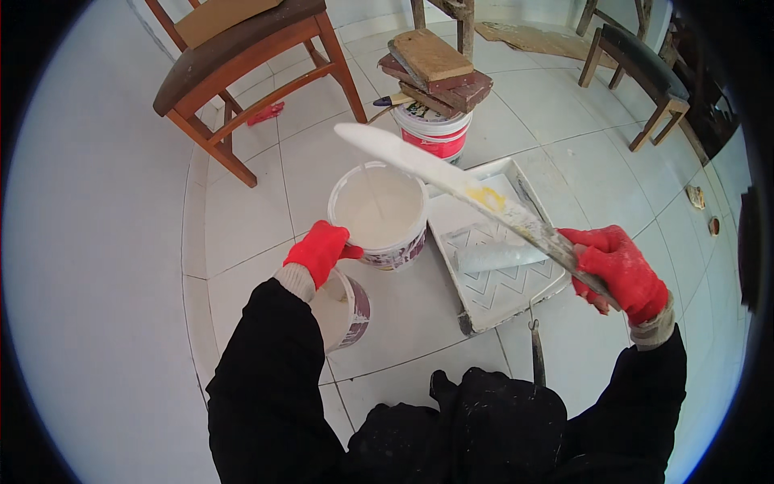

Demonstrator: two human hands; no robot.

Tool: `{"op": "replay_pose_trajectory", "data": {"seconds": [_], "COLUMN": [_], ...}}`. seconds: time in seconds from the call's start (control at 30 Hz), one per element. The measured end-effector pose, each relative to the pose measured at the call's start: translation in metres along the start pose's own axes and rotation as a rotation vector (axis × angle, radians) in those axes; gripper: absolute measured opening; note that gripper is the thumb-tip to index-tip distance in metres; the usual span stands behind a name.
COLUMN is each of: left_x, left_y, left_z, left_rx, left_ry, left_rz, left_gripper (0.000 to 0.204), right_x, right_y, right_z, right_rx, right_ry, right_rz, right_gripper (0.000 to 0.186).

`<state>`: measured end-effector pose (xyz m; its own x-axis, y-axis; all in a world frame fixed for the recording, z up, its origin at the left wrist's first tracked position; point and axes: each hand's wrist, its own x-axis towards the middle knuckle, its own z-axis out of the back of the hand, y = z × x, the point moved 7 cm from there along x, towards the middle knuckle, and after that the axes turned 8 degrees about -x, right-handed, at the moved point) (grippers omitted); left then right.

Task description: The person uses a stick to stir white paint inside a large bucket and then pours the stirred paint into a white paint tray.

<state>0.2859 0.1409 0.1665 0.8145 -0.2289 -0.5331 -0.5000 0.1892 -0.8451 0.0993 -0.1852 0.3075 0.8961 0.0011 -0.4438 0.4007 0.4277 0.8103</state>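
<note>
Left hand (317, 248): touched bucket (395, 257) at eight o'clock; could not tell finger grip.
Right hand (621, 270): closed fingers around stick (435, 172).
Stick: slanted toward ten o'clock, above bucket.

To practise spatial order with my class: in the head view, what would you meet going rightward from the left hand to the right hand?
Left hand → white-filled bucket it touches → roller tray → right hand.
</note>
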Motion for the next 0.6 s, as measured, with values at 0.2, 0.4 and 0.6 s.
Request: {"op": "replay_pose_trajectory", "data": {"seconds": [0.2, 0.4, 0.6], "left_x": [0.002, -0.024, -0.009], "left_y": [0.016, 0.000, 0.022], "left_z": [-0.005, -0.011, 0.000], "left_rx": [-0.073, -0.118, -0.189], "left_ry": [0.049, 0.116, 0.070], "left_rz": [-0.056, -0.037, 0.010], "left_gripper": [0.022, 0.023, 0.029], "right_x": [-0.031, -0.075, -0.086], "right_y": [0.005, -0.016, -0.057], "right_z": [0.028, 0.064, 0.081], "right_rx": [0.011, 0.068, 0.068], "right_ry": [-0.095, -0.179, -0.284], "right_rz": [0.152, 0.263, 0.224], "right_gripper": [0.047, 0.055, 0.054]}}
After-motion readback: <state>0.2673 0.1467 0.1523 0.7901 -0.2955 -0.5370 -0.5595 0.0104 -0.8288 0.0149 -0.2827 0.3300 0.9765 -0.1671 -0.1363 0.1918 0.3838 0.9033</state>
